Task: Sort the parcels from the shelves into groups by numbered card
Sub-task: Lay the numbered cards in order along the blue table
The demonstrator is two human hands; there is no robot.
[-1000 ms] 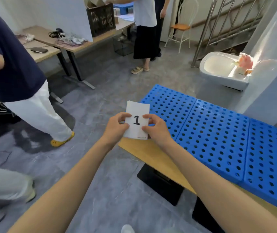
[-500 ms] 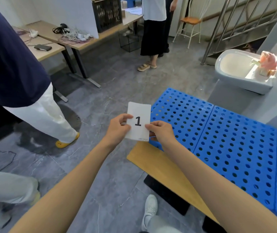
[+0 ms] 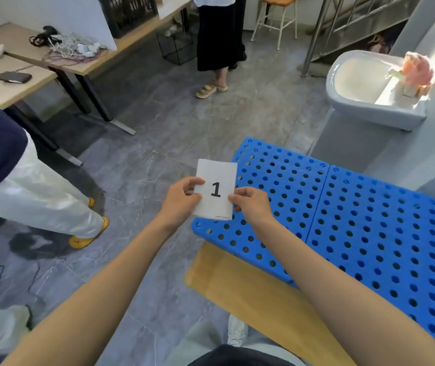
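The blue perforated panels [image 3: 356,228] lie open across the right of the frame on a wooden tabletop [image 3: 250,294], with only the card [image 3: 220,204], pinched by the left hand [image 3: 182,202] and right hand [image 3: 250,204], over their left corner. Open grey floor [image 3: 163,133] fills the centre. It is hemmed by a person in white trousers [image 3: 34,199] at the left edge, desks [image 3: 23,52] upper left, a person in a black skirt [image 3: 219,35] top centre and a white basin [image 3: 375,112] upper right.
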